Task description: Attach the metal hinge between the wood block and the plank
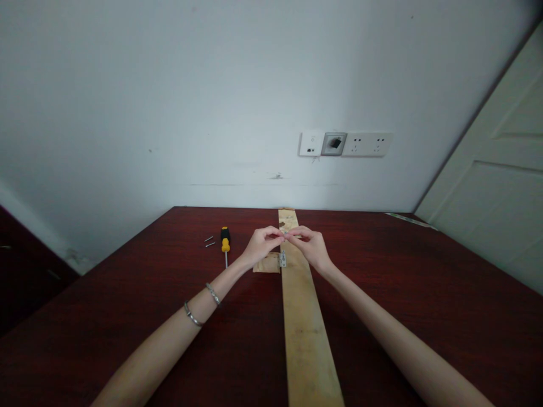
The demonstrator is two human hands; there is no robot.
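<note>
My left hand and my right hand meet fingertip to fingertip above a long pale wooden board. Both are closed in a pinch around something tiny, too small to make out. Just below the fingers, a small metal hinge lies at the board's left edge. It sits where a short wooden piece meets the board, and my left wrist partly covers that piece. Left of my left hand is a screwdriver with a black and yellow handle, its shaft towards me.
Two small metal screws or nails lie left of the screwdriver. The dark red tabletop runs back to a white wall with sockets. A thin patterned strip lies at the back right edge, near a white panelled door.
</note>
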